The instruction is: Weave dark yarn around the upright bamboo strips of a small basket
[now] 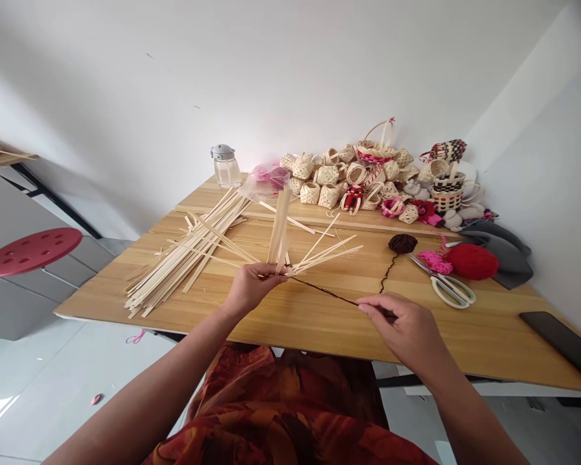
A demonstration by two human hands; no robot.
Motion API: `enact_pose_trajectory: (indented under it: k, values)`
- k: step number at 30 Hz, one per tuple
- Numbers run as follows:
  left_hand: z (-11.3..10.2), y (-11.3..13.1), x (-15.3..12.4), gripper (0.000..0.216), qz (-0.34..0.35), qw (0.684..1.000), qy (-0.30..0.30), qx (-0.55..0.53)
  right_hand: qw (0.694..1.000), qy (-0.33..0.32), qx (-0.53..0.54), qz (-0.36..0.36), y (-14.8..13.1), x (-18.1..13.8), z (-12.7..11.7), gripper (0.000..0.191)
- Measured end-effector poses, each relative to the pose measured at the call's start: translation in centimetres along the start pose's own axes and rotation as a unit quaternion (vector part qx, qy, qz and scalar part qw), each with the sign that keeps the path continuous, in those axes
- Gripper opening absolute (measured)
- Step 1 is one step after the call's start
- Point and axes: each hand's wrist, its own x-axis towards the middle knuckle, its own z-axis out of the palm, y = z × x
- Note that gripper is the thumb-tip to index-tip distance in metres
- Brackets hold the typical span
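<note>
Over the wooden table (pixel 319 323), the left hand (pixel 250 286) is closed tight, pinching a small bunch of thin strips (pixel 290 248) that fan out toward twelve and two o'clock. A dark brown string (pixel 325 292) runs from that bunch to the right hand (pixel 403 324), whose fingers are curled shut on it. At one o'clock sits the brown string ball (pixel 403 243), near the scissors (pixel 445 283).

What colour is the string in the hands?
Dark brown; the string runs from strips to right hand, head view.
</note>
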Motion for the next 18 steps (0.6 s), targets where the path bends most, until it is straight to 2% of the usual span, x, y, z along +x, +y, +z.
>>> enact_pose_trajectory:
  k: [3,7,10,15,17,18]
  values:
    - [0.1,0.8,-0.1,0.016,-0.012,1.000,0.008,-0.018,1.000,-0.012,-0.022,-0.003,2.1,0.6,0.3,0.022]
    - [0.9,1.5,-0.3,0.013,-0.017,0.998,0.006,-0.054,0.997,-0.046,-0.052,0.016,5.2,1.7,1.9,0.023]
    - [1.2,1.7,-0.3,0.014,-0.016,0.998,-0.002,-0.067,0.995,-0.077,-0.062,0.025,6.4,2.3,2.9,0.023]
    - [0.4,2.2,0.1,0.020,-0.023,0.995,-0.055,-0.073,0.986,-0.153,-0.064,0.035,5.2,2.9,2.0,0.020]
    - [0.3,2.6,0.2,0.021,-0.032,0.995,-0.070,-0.069,0.985,-0.160,-0.033,0.049,4.0,3.2,1.9,0.015]
    - [0.3,2.7,0.3,0.021,-0.034,0.994,-0.072,-0.069,0.986,-0.151,0.008,0.063,3.3,3.4,2.1,0.021]
